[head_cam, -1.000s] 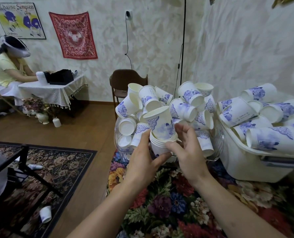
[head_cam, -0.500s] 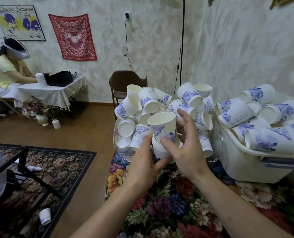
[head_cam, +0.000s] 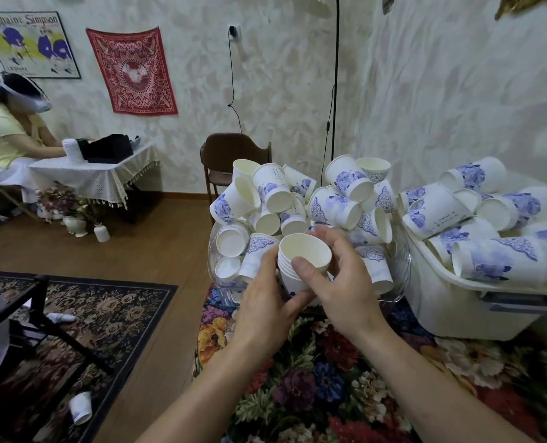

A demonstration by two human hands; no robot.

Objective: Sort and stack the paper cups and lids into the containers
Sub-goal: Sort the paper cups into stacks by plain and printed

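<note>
In the centre of the frame, the person is holding a short stack of nested paper cups (head_cam: 300,266) upright, mouth open toward the camera. The left hand (head_cam: 265,302) is wrapping round the lower wall of the stack from the left, probably to steady it, while the right hand (head_cam: 342,276) is curling over the rim from the right with its thumb (head_cam: 307,272) lying across the near edge — a hold that looks meant to seat the top cup squarely. Both hands are closing on the stack, not spread wide. Just behind it, a clear bowl (head_cam: 400,276) is carrying a loose heap of cups (head_cam: 297,199) lying at all angles — likely the supply. At the right edge, a white plastic bin (head_cam: 457,302) is holding more cups on their sides.
</note>
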